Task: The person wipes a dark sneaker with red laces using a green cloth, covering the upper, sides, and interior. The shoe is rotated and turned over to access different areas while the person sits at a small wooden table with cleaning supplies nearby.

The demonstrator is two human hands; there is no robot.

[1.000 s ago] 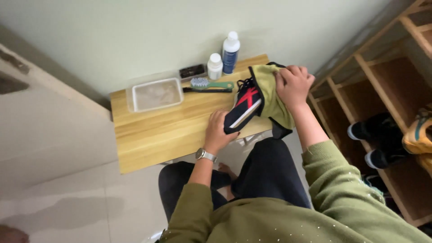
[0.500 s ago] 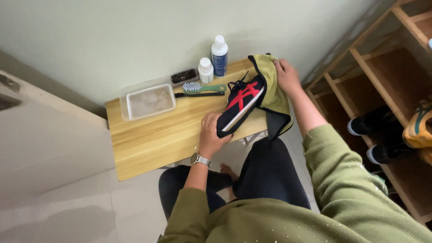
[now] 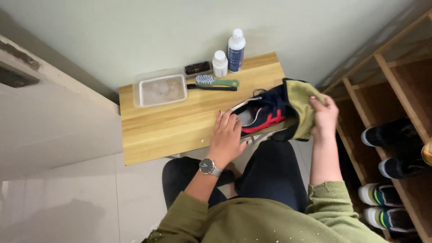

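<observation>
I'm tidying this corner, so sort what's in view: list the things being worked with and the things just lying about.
In use:
left hand on the dark sneaker
right hand pressing the olive cloth to it
wooden table under the sneaker

Lying about:
plastic tub
green brush
black brush
two white bottles
shoes on the rack

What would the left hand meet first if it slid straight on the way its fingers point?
The left hand already rests on the dark sneaker; continuing up the table, it would probably reach the green-handled brush next, though depth is unclear.
</observation>
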